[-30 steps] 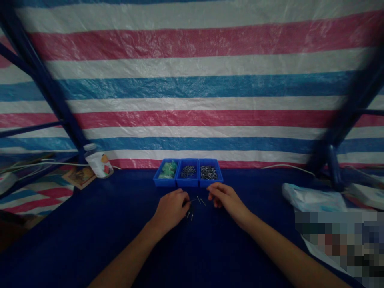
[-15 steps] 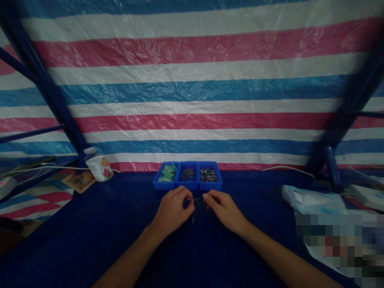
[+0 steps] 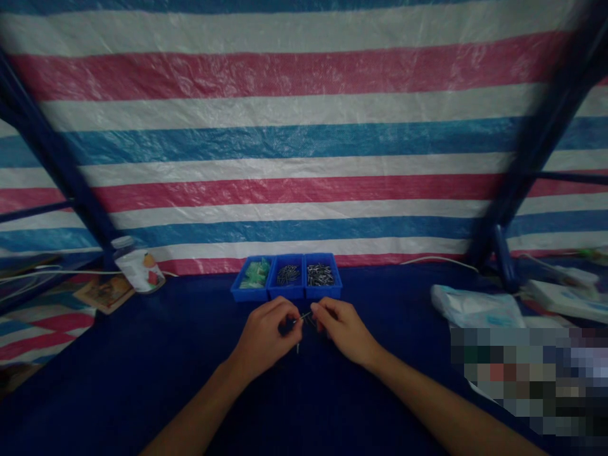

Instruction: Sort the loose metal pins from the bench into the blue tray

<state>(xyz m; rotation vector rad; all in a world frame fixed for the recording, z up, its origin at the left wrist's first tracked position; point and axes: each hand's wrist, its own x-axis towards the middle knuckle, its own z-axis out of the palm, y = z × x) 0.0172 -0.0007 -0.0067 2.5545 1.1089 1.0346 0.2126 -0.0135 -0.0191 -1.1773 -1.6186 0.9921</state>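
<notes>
The left hand (image 3: 262,337) is pinching a thin metal pin (image 3: 304,315) between its fingertips, holding it out nearly level toward the right hand (image 3: 342,330). That hand's curled fingers are closing in just beside the pin's far end, though I cannot tell whether they are gripping anything. A second pin (image 3: 297,348) is showing just below the left hand, over the dark blue tabletop (image 3: 142,392). Straight ahead of the hands, three joined blue bins (image 3: 285,294) are sitting near, holding green plastic pieces (image 3: 253,277) and loose metal pins (image 3: 320,275).

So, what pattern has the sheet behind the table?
The sheet has pink, white and blue stripes: head view.
</notes>
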